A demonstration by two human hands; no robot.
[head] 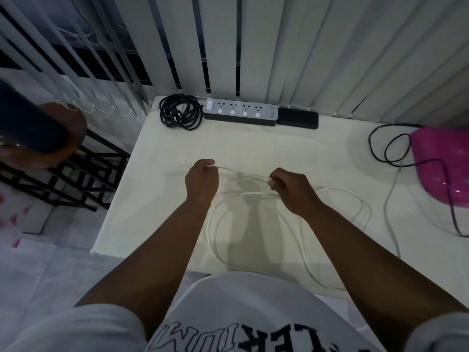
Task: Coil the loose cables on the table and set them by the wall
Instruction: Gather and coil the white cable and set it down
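Pinching the white cable (243,172) taut between both closed hands, left hand (201,179) and right hand (291,189), forming the next loop.

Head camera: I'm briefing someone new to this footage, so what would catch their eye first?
Two hands, left hand and right hand, hold a white cable stretched between them over the table. By the blinds sit a coiled black cable and a power strip; a pink tub stands at right.
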